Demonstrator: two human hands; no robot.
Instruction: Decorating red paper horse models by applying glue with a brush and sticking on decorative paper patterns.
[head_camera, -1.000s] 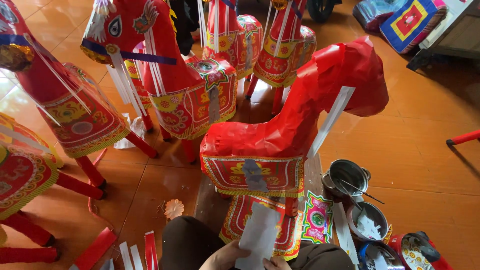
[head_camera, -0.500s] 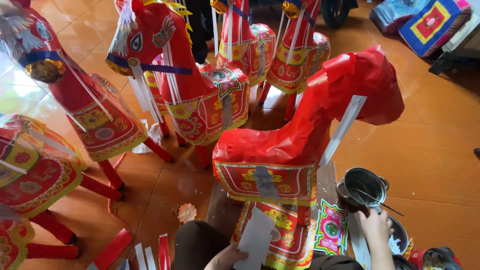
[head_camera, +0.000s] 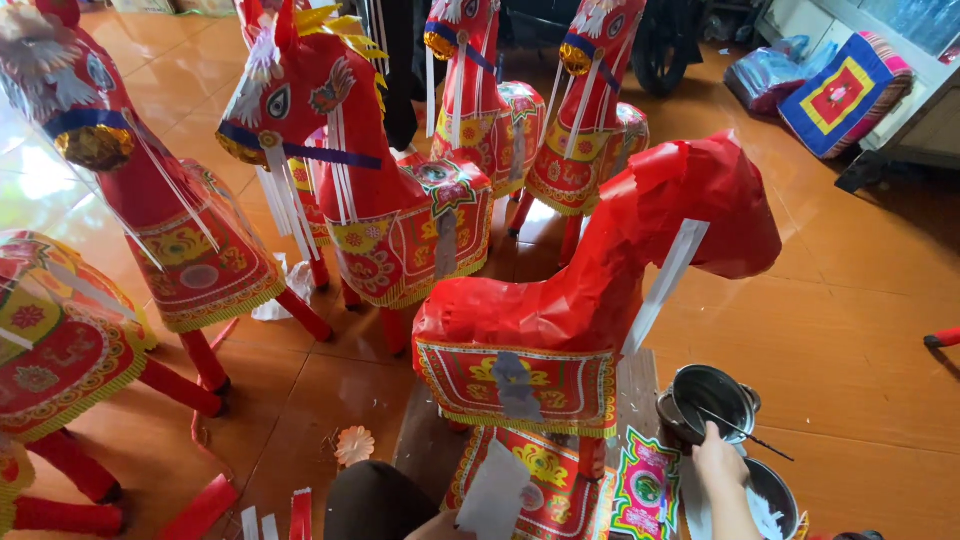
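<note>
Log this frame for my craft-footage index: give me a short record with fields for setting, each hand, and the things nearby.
setting: orange tiled floor crowded with red paper horses
nearest work: unfinished red paper horse, plain head, patterned saddle cloth
right hand: reaching to the rim of a metal pot with a thin stick in it
left hand: barely in view at the bottom edge, by a white paper strip
nearby: second metal bowl, decorated horse, paper flower

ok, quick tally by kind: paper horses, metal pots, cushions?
Red paper horses: 6; the plain unfinished one stands nearest, and the right hand reaches past it
Metal pots: 2; an upper pot and a lower pot partly cut off
Patterned cushions: 1
Total: 9
</note>
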